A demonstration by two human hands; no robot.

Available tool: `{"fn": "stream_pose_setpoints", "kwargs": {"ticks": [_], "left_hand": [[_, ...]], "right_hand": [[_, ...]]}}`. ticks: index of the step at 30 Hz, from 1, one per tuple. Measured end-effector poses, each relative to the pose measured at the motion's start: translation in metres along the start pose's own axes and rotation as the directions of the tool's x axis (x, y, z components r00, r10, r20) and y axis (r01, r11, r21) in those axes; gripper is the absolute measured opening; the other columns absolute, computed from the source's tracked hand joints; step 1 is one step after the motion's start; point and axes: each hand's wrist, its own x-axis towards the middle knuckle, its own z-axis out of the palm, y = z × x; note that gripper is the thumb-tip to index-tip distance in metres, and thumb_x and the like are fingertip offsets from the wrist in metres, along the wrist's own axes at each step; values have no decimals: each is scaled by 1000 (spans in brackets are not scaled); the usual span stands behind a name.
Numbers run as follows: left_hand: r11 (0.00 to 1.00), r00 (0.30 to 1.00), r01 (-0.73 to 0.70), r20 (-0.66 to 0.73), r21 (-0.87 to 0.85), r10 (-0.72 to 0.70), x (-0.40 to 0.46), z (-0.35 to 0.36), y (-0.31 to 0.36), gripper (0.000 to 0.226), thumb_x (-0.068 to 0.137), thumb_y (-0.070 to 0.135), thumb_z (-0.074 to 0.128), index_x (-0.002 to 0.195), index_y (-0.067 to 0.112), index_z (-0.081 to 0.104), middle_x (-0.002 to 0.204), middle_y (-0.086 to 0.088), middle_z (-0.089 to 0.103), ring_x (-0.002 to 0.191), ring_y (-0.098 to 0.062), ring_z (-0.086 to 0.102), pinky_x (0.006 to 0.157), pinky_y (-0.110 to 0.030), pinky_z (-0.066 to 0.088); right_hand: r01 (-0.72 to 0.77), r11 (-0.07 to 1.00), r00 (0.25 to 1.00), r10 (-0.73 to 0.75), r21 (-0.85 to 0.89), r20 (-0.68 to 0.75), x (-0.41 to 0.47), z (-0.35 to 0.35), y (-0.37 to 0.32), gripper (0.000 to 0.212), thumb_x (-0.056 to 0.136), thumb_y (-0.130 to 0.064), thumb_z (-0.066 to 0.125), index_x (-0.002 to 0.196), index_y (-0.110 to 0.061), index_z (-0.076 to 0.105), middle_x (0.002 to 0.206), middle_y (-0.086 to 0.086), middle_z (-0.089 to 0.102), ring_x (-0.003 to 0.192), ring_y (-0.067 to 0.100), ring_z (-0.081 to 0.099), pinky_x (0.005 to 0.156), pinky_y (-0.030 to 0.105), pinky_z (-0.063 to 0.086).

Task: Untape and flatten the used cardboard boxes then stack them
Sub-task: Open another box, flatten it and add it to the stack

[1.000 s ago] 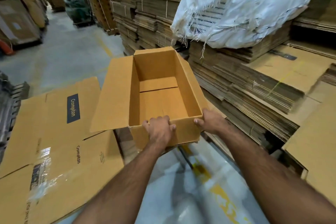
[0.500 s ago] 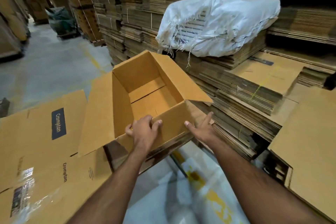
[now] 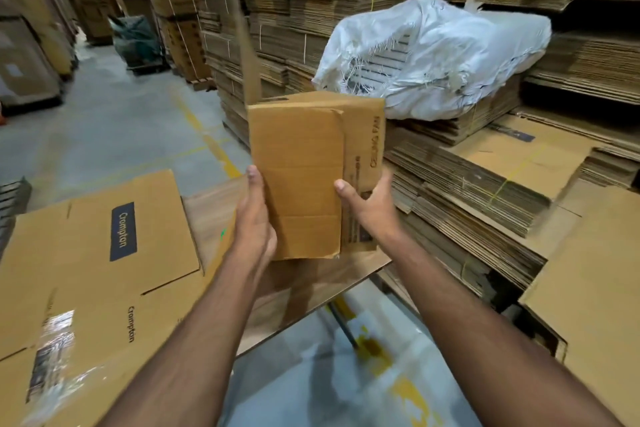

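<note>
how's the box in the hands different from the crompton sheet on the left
The box is held up between the left hand and right hand; the Crompton sheet lies flat. The box still has depth and looks smaller; the sheet is flattened and wider. The sheet bears a dark logo panel and shiny tape; the box shows only small print. Both are brown cardboard.

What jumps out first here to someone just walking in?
A plain brown cardboard box held up at centre between the left hand and right hand. Behind it on the right, a torn white woven sack lies on stacked flattened cardboard.
</note>
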Motion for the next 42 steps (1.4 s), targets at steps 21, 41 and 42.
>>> {"fn": "stream_pose_setpoints", "kwargs": {"ticks": [21, 41, 42], "left_hand": [[612, 599, 737, -142, -286, -788, -40, -10, -127, 76, 98, 51, 15, 144, -7, 32, 139, -28, 47, 131, -39, 45, 113, -48, 31], [786, 843, 482, -41, -387, -536, 8, -32, -134, 74, 90, 75, 28, 134, 22, 53, 116, -12, 64, 104, -29, 60, 102, -47, 39], [776, 856, 464, -8, -428, -517, 11, -22, -127, 74, 89, 76, 28, 130, 21, 56, 121, -12, 64, 109, -31, 58, 104, -49, 38]], "right_hand": [[548, 113, 816, -291, -829, 500, 4, 52, -14, 92, 74, -54, 76, 146, -27, 26, 148, 12, 34, 135, 31, 32, 111, 54, 22], [370, 463, 929, -184, -806, 321, 12, -12, 13, 125, 67, -82, 60, 156, -20, -3, 159, 10, 14, 145, 30, 18, 112, 58, 21], [358, 467, 932, -237, -808, 276, 14, -16, 10, 119, 69, -76, 62, 155, -20, 3, 156, 9, 21, 141, 29, 24, 110, 55, 24]]}}
